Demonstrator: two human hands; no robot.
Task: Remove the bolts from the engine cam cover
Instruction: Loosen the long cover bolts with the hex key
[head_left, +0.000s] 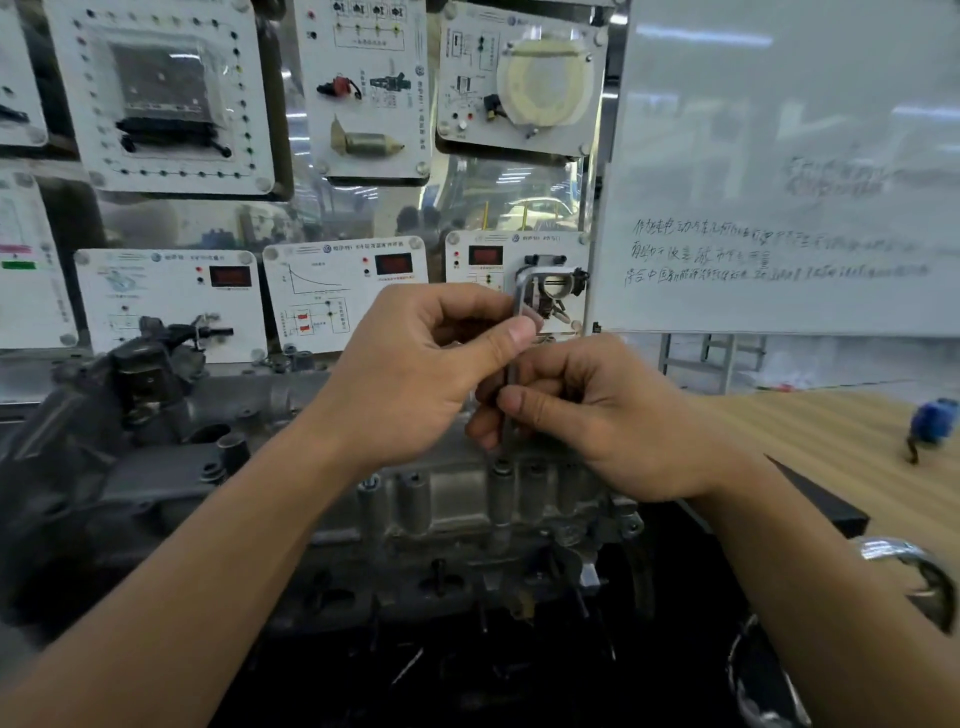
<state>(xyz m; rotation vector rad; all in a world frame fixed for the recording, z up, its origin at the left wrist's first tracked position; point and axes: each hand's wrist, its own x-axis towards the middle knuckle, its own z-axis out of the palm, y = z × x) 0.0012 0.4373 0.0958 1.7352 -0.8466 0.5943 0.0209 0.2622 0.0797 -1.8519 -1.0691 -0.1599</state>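
A grey metal cam cover (457, 499) tops the engine in the middle of the view, with raised bolt bosses along its near edge. An L-shaped hex key (521, 299) stands upright over one bolt (501, 466) on the cover. My left hand (415, 374) pinches the key's upper bend between thumb and fingers. My right hand (597, 415) grips the lower shaft just above the bolt. Most of the shaft is hidden by my fingers. Two other bolt bosses (415, 483) stand to the left.
Dark engine parts (130, 415) rise at the left. White training panels (171, 306) hang behind the engine, and a whiteboard (779, 208) stands at the right. A wooden table (831, 457) with a blue object (932, 423) lies to the right. A bracelet (909, 566) circles my right wrist.
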